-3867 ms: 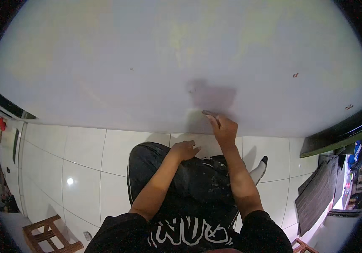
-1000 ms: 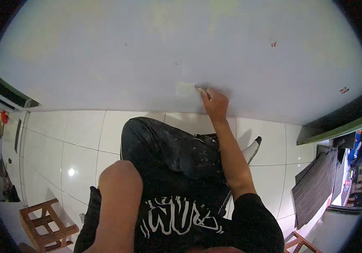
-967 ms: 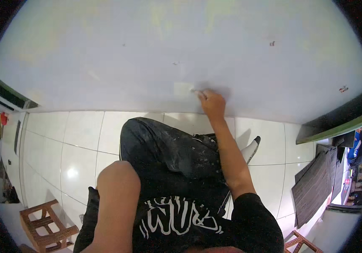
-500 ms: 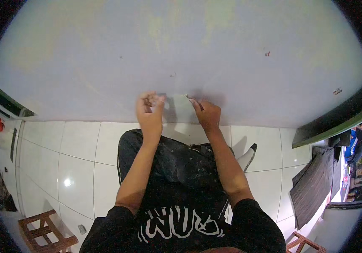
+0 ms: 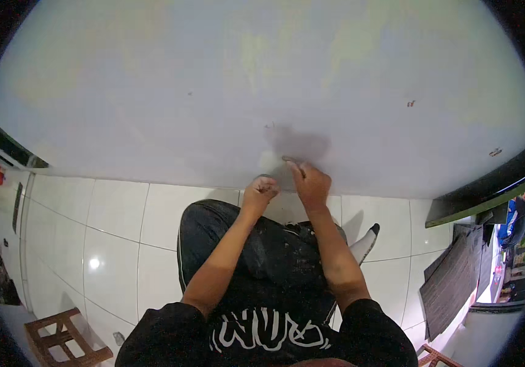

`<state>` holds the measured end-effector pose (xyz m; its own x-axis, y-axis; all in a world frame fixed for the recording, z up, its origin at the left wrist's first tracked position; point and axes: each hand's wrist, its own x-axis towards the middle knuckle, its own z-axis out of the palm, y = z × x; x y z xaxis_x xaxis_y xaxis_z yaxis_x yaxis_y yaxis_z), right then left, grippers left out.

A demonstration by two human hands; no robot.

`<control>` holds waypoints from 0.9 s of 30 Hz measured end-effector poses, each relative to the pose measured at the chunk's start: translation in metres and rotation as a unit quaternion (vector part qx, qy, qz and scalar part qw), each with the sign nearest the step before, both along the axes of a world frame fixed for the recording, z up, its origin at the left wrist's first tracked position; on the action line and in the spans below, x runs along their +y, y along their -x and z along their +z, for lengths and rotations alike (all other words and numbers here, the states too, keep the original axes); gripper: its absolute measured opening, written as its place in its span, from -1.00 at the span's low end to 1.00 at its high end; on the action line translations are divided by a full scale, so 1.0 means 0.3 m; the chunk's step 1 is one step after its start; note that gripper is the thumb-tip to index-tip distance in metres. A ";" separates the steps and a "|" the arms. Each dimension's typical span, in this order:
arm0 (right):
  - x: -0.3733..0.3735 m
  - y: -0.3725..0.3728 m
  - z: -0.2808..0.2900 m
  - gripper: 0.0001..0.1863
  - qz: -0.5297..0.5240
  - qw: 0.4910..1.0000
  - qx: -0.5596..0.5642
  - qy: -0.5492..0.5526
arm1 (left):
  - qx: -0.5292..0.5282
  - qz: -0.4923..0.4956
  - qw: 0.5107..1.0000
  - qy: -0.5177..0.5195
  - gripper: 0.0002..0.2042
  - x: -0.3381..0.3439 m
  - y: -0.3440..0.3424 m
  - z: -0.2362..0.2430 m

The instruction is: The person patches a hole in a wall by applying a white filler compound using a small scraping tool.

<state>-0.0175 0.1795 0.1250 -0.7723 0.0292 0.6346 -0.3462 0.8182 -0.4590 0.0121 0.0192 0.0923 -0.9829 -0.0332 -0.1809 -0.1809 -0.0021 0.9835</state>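
Observation:
My right hand is closed on a small, thin grey tool, its tip at the lower part of a pale lilac-white wall. A lighter patch and a shadow lie beside it on the wall. Down and left of it, my left hand has curled fingers, with a greyish something at their tips that I cannot make out; it is over my dark, paint-marked trousers. The wall bears small marks to the right.
White tiles run along the wall's foot. Wooden stools stand at lower left and lower right. A dark mat lies on the right, beside a doorway with things beyond. A small object lies on the floor at lower left. My socked foot shows rightward.
My left hand came up from near my body to the wall, then dropped rightward with fingers curling. My right hand stays at the wall with the tool, shifting slightly. The view has tilted.

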 end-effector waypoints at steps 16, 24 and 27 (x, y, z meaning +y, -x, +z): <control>-0.042 -0.012 0.023 -0.55 0.007 0.996 -0.068 -0.064 | 0.009 -0.075 0.996 0.048 -0.61 -0.045 0.008 -0.080; -0.075 -0.008 -0.065 -0.55 0.013 0.994 -0.086 -0.069 | 0.014 -0.138 0.988 0.070 -0.45 -0.035 0.026 -0.144; -0.114 -0.041 -0.072 -0.61 0.017 0.981 -0.191 -0.018 | 0.067 -0.120 0.990 -0.008 -0.44 -0.006 0.005 -0.128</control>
